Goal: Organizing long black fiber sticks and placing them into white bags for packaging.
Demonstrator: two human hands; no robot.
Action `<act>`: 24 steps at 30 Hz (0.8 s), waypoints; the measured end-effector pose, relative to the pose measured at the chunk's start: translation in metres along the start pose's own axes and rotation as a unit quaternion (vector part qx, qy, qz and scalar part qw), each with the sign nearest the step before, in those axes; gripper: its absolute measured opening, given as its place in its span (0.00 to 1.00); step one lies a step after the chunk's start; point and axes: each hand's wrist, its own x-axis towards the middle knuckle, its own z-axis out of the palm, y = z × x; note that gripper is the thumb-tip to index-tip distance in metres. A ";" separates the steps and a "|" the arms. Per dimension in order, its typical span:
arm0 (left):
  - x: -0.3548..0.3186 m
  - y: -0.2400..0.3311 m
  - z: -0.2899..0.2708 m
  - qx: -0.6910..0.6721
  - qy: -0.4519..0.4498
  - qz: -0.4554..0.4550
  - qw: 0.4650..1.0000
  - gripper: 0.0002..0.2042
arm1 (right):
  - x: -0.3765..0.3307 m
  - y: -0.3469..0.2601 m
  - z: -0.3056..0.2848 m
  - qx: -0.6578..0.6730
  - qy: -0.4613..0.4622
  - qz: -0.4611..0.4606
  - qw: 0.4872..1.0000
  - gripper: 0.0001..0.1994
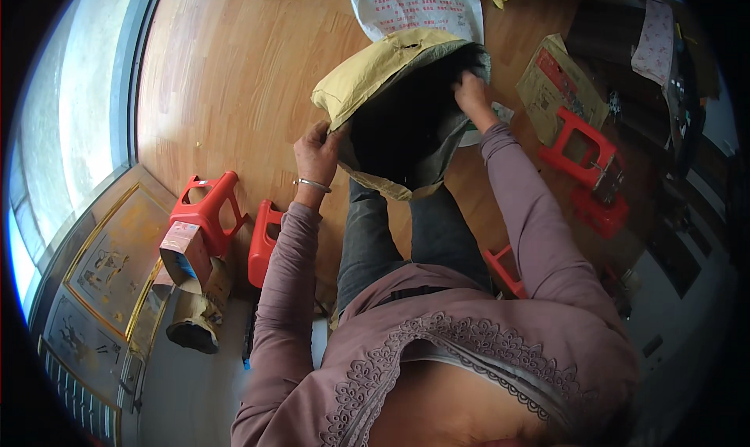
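A large yellow sack (366, 73) hangs in front of my legs, its wide mouth facing me. Its inside is so dark that I cannot make out any contents. On the left side of the mouth, my left hand (316, 151) pinches the rim between thumb and fingers. My right hand (473, 99) is at the far right of the mouth, its fingers closed at the grey-lined edge. Those fingertips are partly lost in the dark opening. Between them, my hands spread the mouth wide.
Beyond the sack, a white printed bag (418, 9) lies on the wood floor (226, 72). Red plastic stools (207, 205) stand left, with a carton (184, 248) beside them. Another red stool (582, 146) is at right, near flattened cardboard (558, 84). Framed panels (109, 263) lean at left.
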 end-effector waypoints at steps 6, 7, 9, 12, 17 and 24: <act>-0.003 0.011 -0.003 0.034 -0.024 -0.027 0.999 0.10 | -0.031 -0.017 0.020 -0.092 -0.155 -0.120 0.976 0.04; -0.003 0.007 -0.005 0.035 -0.024 -0.025 0.999 0.10 | -0.014 0.001 0.013 -0.054 -0.095 -0.047 0.993 0.04; -0.002 -0.009 -0.005 0.029 -0.013 -0.006 0.999 0.10 | -0.012 0.004 0.014 -0.016 -0.033 0.028 0.999 0.04; -0.004 -0.001 -0.003 0.041 -0.023 -0.017 0.999 0.10 | -0.067 -0.044 0.041 -0.129 -0.210 -0.140 0.959 0.05; -0.005 -0.012 -0.003 0.043 -0.013 -0.013 0.999 0.10 | -0.033 0.000 0.019 -0.005 -0.021 0.009 1.000 0.05; -0.003 -0.001 -0.005 0.027 -0.004 -0.035 0.999 0.07 | -0.070 -0.059 -0.007 0.003 -0.060 -0.185 0.981 0.08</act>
